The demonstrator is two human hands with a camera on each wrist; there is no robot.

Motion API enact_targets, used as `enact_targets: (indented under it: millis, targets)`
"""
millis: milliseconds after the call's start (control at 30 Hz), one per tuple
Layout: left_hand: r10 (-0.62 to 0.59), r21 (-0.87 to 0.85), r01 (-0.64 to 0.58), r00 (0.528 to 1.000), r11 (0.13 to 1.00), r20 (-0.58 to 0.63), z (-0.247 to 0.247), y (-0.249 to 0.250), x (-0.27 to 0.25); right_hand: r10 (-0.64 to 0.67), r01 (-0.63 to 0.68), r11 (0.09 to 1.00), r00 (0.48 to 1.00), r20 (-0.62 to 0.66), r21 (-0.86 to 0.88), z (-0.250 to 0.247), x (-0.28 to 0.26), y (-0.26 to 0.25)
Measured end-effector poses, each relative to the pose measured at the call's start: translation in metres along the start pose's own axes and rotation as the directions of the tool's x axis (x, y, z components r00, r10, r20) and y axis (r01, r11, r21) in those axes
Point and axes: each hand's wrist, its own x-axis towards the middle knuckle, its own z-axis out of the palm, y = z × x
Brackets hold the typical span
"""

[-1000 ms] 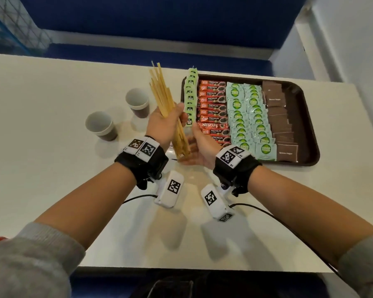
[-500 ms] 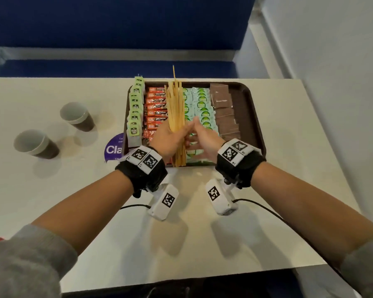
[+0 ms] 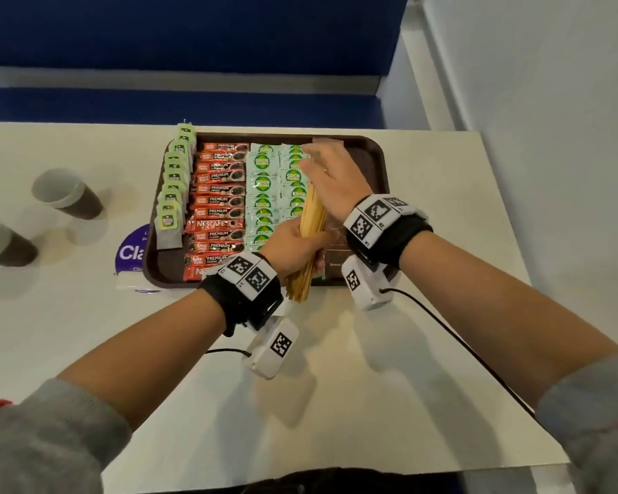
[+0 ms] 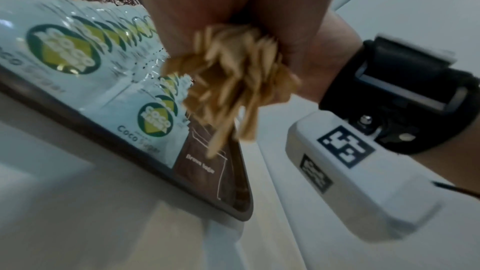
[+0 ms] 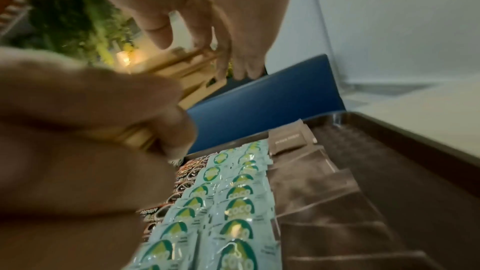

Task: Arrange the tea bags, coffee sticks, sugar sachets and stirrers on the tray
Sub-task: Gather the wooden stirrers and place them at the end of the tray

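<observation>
Gripping a bundle of thin, flat wooden stirrers (image 3: 309,240), the left hand (image 3: 295,246) curls round its near half above the brown plastic tray (image 3: 379,162); the right hand (image 3: 330,176) arches over the far tips, fingers loosely spread, touching them; below lie glossy pale-green sugar sachets (image 3: 264,194), matte brown sachets (image 5: 324,202), red coffee sticks (image 3: 222,201) and papery tea bags (image 3: 173,194) at left.

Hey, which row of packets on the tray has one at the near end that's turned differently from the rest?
The red coffee stick row: its nearest stick lies askew at the brown tray's front edge, while the green tea bags, pale coco sugar and brown sugar sachets keep straight rows.
</observation>
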Motion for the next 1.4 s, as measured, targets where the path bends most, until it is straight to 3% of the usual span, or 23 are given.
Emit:
enact_targets:
  millis: [100, 200, 267, 400, 500, 567, 633, 667, 700, 767, 800, 867, 967, 1033, 1167, 1233, 1333, 1400]
  targets:
    - [-0.009, -0.025, 0.009, 1.0, 1.0, -0.005, 0.007, 0.003, 0.01, 0.047, -0.047, 0.999, 0.985, 0.168, -0.005, 0.002, -0.001, 0.01]
    - [0.002, -0.025, -0.003, 0.999, 1.0, -0.033, 0.013, 0.004, 0.023, 0.073, -0.096, 0.973, 0.99, 0.117, 0.209, -0.005, -0.003, 0.019]
    - [0.01, 0.013, -0.009, 0.998, 1.0, -0.063, 0.017, 0.006, 0.032, 0.173, -0.194, 0.933, 0.98, 0.094, 0.302, -0.017, -0.004, 0.025]
    - [0.03, 0.091, -0.022, 0.996, 0.996, -0.085, 0.03, 0.013, 0.048, 0.372, -0.431, 0.888, 0.878, 0.302, 0.16, -0.023, -0.012, 0.043]
    - [0.034, 0.068, -0.027, 0.995, 0.997, -0.099, 0.044, 0.016, 0.056, 0.384, -0.443, 0.868, 0.885, 0.263, 0.224, -0.024, -0.012, 0.044]
    - [0.047, -0.087, -0.063, 0.985, 0.994, -0.167, 0.046, 0.02, 0.059, 0.49, -0.544, 0.735, 0.839, 0.237, 0.405, -0.029, -0.012, 0.047]
    - [0.064, -0.301, -0.123, 0.978, 0.946, -0.198, 0.044, 0.028, 0.062, 0.551, -0.664, 0.479, 0.736, 0.393, 0.574, -0.032, -0.017, 0.057]
    - [0.083, -0.394, -0.154, 0.978, 0.906, -0.191, 0.042, 0.031, 0.064, 0.52, -0.708, 0.404, 0.699, 0.492, 0.579, -0.031, -0.021, 0.062]
    - [0.106, -0.454, -0.18, 0.977, 0.872, -0.184, 0.042, 0.036, 0.063, 0.471, -0.727, 0.374, 0.684, 0.558, 0.576, -0.03, -0.025, 0.066]
    - [0.124, -0.457, -0.201, 0.973, 0.867, -0.193, 0.043, 0.039, 0.064, 0.385, -0.666, 0.351, 0.743, 0.547, 0.658, -0.028, -0.03, 0.067]
    - [0.123, -0.418, -0.194, 0.974, 0.888, -0.191, 0.043, 0.039, 0.065, 0.361, -0.612, 0.379, 0.788, 0.498, 0.694, -0.029, -0.031, 0.065]
    - [0.097, -0.359, -0.152, 0.981, 0.921, -0.168, 0.043, 0.036, 0.066, 0.318, -0.527, 0.531, 0.85, 0.421, 0.663, -0.032, -0.03, 0.065]
    - [0.054, -0.364, -0.086, 0.994, 0.927, -0.097, 0.047, 0.035, 0.066, 0.316, -0.441, 0.79, 0.889, 0.333, 0.426, -0.035, -0.028, 0.069]
    - [0.053, -0.354, -0.075, 0.996, 0.932, -0.071, 0.052, 0.035, 0.065, 0.332, -0.4, 0.867, 0.908, 0.255, 0.297, -0.036, -0.026, 0.065]
    - [0.066, -0.344, -0.103, 0.991, 0.933, -0.12, 0.053, 0.039, 0.069, 0.287, -0.329, 0.921, 0.935, 0.209, 0.209, -0.033, -0.025, 0.064]
    - [0.091, -0.441, -0.167, 0.978, 0.882, -0.189, 0.048, 0.046, 0.069, 0.274, -0.316, 0.93, 0.936, 0.222, 0.185, -0.035, -0.026, 0.066]
    - [0.185, -0.507, -0.345, 0.922, 0.79, -0.339, 0.036, 0.057, 0.074, 0.295, -0.346, 0.921, 0.919, 0.26, 0.178, -0.04, -0.029, 0.072]
    - [0.24, -0.449, -0.437, 0.87, 0.78, -0.43, 0.029, 0.063, 0.077, 0.333, -0.398, 0.899, 0.892, 0.304, 0.184, -0.042, -0.031, 0.076]
